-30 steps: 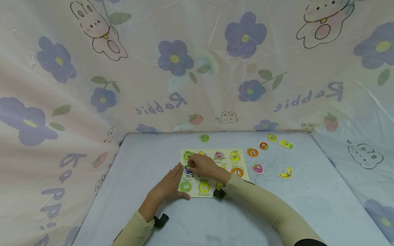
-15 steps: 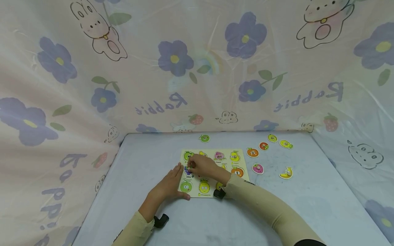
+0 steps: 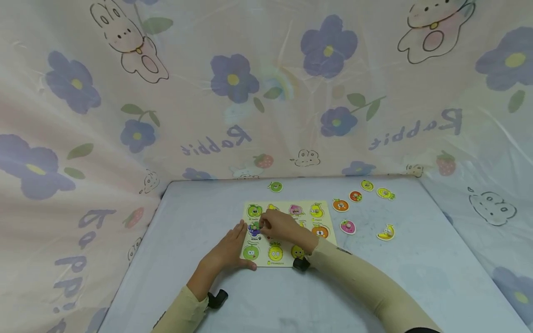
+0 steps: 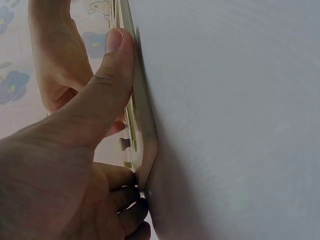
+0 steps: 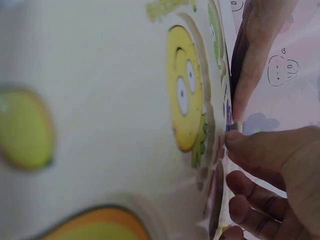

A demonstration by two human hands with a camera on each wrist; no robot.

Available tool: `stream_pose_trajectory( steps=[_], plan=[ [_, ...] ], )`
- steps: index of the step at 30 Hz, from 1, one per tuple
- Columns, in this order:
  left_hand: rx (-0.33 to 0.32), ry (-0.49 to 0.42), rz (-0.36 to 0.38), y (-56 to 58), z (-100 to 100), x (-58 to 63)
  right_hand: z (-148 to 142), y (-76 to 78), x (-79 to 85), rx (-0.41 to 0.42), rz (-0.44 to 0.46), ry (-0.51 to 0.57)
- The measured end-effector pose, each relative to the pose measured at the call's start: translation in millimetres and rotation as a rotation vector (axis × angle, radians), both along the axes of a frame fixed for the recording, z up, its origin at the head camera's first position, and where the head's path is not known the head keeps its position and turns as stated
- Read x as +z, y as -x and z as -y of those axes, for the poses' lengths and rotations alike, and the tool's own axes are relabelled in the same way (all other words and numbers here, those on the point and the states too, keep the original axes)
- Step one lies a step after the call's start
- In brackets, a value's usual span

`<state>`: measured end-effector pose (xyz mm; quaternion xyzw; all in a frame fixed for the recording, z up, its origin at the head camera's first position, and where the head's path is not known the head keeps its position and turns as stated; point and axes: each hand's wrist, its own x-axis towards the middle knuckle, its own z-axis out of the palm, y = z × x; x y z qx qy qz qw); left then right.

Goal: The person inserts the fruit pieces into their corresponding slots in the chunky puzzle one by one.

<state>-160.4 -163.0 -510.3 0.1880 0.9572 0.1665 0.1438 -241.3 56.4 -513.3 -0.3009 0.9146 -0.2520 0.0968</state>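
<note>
A cream wooden fruit puzzle board (image 3: 262,264) lies flat on the table. My left hand (image 3: 226,249) rests at its left side, fingers straight along the left edge and thumb (image 4: 117,60) against the near edge. Over the middle of the board is my right hand (image 3: 281,226), its fingertips just right of the purple grape piece (image 3: 253,230), which sits in the left column. In the left wrist view the knob (image 4: 124,144) stands clear of the right fingertips. The right wrist view shows the thumb (image 5: 237,142) apart from the other fingers, beside that knob.
Loose knobbed pieces lie right of the board: an orange (image 3: 340,205), a banana (image 3: 386,232), a pink fruit (image 3: 347,226), a pineapple (image 3: 386,193) and others. A round green piece (image 3: 275,187) lies behind the board. A printed curtain (image 3: 283,115) rises behind the table.
My right hand has drawn slightly right, away from the grape piece, letting go of it and uncovering more of it. The left hand stays at the board's edge. The head view has shifted a little.
</note>
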Motion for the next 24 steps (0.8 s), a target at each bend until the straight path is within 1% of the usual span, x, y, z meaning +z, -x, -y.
stream_pose_trajectory(
  steps=[8, 13, 18, 24],
  plan=[
    [-0.003, 0.007, -0.009, -0.6, -0.1, 0.4, -20.6, -4.9, -4.9, -0.025, -0.008, 0.055],
    [-0.001, 0.004, -0.007, -0.7, -0.1, 1.1, -34.1, -12.2, 2.1, -0.066, 0.008, 0.086],
    [0.009, -0.004, 0.009, -1.6, -0.3, 2.4, -47.9, -19.2, 8.0, -0.096, 0.009, 0.08],
    [0.014, 0.0, 0.007, -1.6, -1.6, 2.1, -69.1, -24.6, 5.1, -0.123, -0.017, 0.102]
  ],
)
